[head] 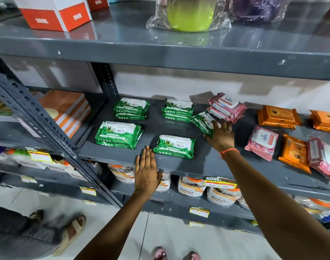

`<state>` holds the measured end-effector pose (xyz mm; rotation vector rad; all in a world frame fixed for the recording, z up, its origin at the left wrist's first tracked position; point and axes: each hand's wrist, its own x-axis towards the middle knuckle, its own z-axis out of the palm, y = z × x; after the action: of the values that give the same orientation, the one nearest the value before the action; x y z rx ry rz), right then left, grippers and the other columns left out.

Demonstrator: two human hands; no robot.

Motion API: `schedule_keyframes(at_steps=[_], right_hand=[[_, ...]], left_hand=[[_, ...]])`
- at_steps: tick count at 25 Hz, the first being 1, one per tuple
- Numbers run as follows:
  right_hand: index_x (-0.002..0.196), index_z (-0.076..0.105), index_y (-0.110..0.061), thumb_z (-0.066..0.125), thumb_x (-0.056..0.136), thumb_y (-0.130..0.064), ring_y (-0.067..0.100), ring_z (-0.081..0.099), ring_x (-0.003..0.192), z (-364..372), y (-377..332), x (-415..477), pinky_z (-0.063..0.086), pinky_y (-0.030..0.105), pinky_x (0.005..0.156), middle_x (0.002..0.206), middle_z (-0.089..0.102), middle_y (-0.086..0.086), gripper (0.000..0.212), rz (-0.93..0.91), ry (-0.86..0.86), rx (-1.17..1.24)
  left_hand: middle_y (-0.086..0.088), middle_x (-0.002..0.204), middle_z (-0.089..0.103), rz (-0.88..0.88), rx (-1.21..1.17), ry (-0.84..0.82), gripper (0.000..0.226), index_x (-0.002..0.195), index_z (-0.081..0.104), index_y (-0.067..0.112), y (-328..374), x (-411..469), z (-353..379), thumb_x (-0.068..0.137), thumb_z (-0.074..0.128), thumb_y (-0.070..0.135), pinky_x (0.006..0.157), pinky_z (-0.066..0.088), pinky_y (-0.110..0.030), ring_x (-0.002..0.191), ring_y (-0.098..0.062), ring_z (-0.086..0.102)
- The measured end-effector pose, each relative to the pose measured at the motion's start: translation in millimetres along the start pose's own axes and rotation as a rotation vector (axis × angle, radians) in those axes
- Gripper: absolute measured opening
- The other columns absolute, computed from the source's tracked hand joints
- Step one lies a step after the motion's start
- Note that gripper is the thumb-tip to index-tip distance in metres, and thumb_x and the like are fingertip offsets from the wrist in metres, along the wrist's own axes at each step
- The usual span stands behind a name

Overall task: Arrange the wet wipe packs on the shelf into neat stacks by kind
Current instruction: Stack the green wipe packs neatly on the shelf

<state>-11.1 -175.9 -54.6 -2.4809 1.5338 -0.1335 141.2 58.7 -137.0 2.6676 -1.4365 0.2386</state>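
Observation:
Green aloe wipe packs lie in small stacks on the grey shelf (179, 166): back left (131, 108), back middle (177, 109), front left (118, 135), and a single front pack (174, 146). My right hand (221, 136) grips a tilted green pack (202, 121) next to a stack of pink packs (227, 107). A loose pink pack (261, 145) and orange packs (278, 117) lie further right. My left hand (147, 169) rests flat on the shelf's front edge, fingers straight, holding nothing.
More orange packs (293, 153) and a pink pack (323, 158) crowd the right end. A slotted upright (48, 128) bounds the left. The shelf above carries a wrapped green tub (190, 14); jars (191, 185) stand below. Another person's sandalled feet (70, 231) are on the floor.

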Motion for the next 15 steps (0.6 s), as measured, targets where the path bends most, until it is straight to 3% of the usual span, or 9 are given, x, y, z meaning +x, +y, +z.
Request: schedule_keyframes(at_steps=[2,4,8,10,15], right_hand=[[0.149,0.021,-0.024,0.055,0.087,-0.049,0.043,0.013,0.145,0.1,-0.3,13.4,0.025,0.053,0.116,0.159,0.011,0.018,0.075,-0.042,-0.174,-0.02],[0.146,0.024,-0.025,0.058,0.086,-0.045,0.045,0.019,0.141,2.4,-2.4,17.1,0.03,0.055,0.113,0.155,0.02,0.022,0.072,0.01,-0.21,-0.006],[0.137,0.032,-0.018,0.071,0.074,-0.045,0.044,0.033,0.133,-3.5,-9.0,3.7,0.037,0.052,0.105,0.141,0.04,0.026,0.078,0.165,-0.114,0.069],[0.141,0.028,-0.015,0.068,0.075,-0.05,0.043,0.036,0.131,-3.6,-10.6,-5.2,0.037,0.052,0.103,0.138,0.043,0.027,0.085,0.18,-0.041,0.099],[0.136,0.036,-0.004,0.053,0.077,-0.055,0.044,0.044,0.119,-6.4,-25.7,-40.7,0.042,0.049,0.094,0.124,0.05,0.03,0.08,0.049,0.156,0.203]], left_hand=[[-0.019,0.15,0.029,-0.006,0.008,-0.019,0.087,0.139,0.029,-0.002,-0.4,1.0,1.9,0.074,0.069,0.04,0.112,0.025,-0.045,0.139,-0.031,0.03],[-0.019,0.15,0.03,-0.017,0.004,-0.054,0.089,0.14,0.026,-0.001,-0.1,1.3,2.9,0.075,0.067,0.044,0.112,0.023,-0.044,0.139,-0.031,0.028],[-0.018,0.149,0.031,-0.021,0.024,-0.022,0.082,0.139,0.03,-0.001,0.7,0.7,1.9,0.075,0.07,0.032,0.111,0.027,-0.044,0.138,-0.03,0.032],[-0.019,0.149,0.032,-0.006,0.019,-0.005,0.084,0.139,0.03,-0.001,0.8,-0.2,0.0,0.075,0.067,0.04,0.111,0.029,-0.046,0.138,-0.031,0.032],[-0.017,0.151,0.028,0.001,0.012,-0.013,0.087,0.141,0.028,0.0,0.5,-0.5,-0.7,0.077,0.06,0.05,0.113,0.028,-0.048,0.14,-0.031,0.026]])
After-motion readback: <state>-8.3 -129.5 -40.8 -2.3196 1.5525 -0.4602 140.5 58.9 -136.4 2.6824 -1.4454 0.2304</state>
